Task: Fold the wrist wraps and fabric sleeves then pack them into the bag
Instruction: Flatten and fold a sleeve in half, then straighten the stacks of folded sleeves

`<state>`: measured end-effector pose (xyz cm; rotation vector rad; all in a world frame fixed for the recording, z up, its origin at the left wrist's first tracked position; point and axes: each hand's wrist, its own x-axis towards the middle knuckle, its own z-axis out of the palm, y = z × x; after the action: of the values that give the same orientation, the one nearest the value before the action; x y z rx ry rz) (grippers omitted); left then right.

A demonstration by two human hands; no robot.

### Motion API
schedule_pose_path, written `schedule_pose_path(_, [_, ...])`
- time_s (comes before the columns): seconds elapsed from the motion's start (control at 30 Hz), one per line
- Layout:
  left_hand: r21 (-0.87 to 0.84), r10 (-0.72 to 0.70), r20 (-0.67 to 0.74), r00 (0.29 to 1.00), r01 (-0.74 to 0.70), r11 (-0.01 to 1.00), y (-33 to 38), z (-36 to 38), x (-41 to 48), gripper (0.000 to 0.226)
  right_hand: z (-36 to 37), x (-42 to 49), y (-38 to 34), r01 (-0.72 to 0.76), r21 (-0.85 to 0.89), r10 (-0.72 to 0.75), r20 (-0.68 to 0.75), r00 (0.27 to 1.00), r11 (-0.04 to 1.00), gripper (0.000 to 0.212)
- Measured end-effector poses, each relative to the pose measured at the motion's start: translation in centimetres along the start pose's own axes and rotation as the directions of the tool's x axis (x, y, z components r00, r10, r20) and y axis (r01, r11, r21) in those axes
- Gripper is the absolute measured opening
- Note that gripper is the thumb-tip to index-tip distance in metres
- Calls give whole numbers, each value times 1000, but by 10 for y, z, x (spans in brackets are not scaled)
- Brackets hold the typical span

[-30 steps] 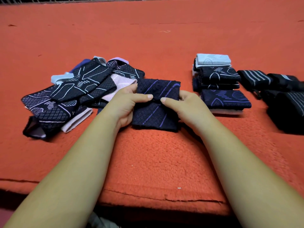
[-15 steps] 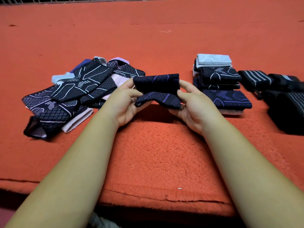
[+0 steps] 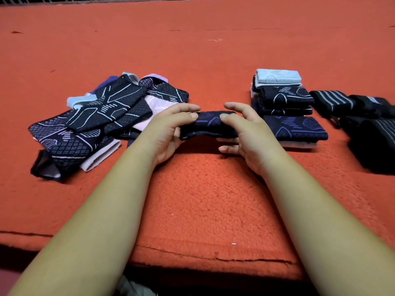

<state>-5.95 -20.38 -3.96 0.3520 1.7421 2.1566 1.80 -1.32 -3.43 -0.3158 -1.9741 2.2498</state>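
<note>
A folded navy sleeve with purple lines (image 3: 208, 124) is held just above the red carpet between both hands. My left hand (image 3: 171, 129) pinches its left end, thumb on top. My right hand (image 3: 243, 133) grips its right end, fingers underneath. To the left lies a loose heap of unfolded navy, lilac and light-blue sleeves (image 3: 102, 122). On the right stands a stack of folded sleeves (image 3: 282, 99) with a light-blue one on top, and a folded navy-purple sleeve (image 3: 295, 129) in front of it. Black wrist wraps with grey stripes (image 3: 333, 101) lie at the far right. No bag is visible.
Red carpet (image 3: 203, 199) covers the whole work surface; its front edge runs across the bottom of the view. More rolled black wraps (image 3: 376, 142) sit near the right border. A metal grille runs along the far top edge.
The sleeve lay flat with both hands pressing its middle; it was lifted and folded over, and now it is a compact bundle held lower between both hands.
</note>
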Motion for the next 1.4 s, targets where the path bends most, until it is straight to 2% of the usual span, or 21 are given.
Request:
schedule_pose_path(0.13, [77,7,-43,999,-4,997,-4,4,-2,51,2,1,5,113,-82,-115,-17,993,990,46])
schedule_pose_path(0.3, [173,-43,-67,997,54,983,-16,4,2,53,2,4,15,237,-246,-258,-55,965,940,31])
schedule_pose_path(0.4, [218,-19,-186,982,60,974,-20,5,3,69,1,6,23,259,-414,-319,-80,944,873,27])
schedule_pose_path(0.53, [280,47,-287,957,37,959,-22,10,3,70,-1,11,33,278,-546,-388,-95,917,791,26])
schedule_pose_path(0.67, [393,129,-319,939,7,920,-21,19,-7,64,-1,2,34,305,-610,-453,-100,886,731,30])
schedule_pose_path(0.77, [421,150,-331,932,4,907,-14,26,-14,62,-1,-9,27,270,-650,-455,-131,881,710,32])
schedule_pose_path(0.87, [297,84,-316,945,15,955,-2,39,-21,51,-5,-18,17,258,-657,-456,-146,878,708,33])
schedule_pose_path(0.97, [254,123,-239,963,-60,965,6,56,-24,44,-21,-30,-1,263,-668,-493,-178,852,696,35])
schedule_pose_path(1.1, [266,156,-111,981,-122,956,9,87,-20,35,-57,-40,-23,255,-688,-536,-229,813,680,36])
schedule_pose_path(1.2, [331,178,-8,984,-165,929,10,116,-12,30,-88,-41,-36,232,-641,-508,-287,812,732,38])
schedule_pose_path(1.3, [371,214,27,976,-208,905,7,144,-2,18,-117,-43,-44,173,-616,-440,-312,842,769,37])
schedule_pose_path(1.4, [424,230,12,973,-214,880,0,166,10,14,-139,-40,-46,118,-657,-422,-326,846,745,38])
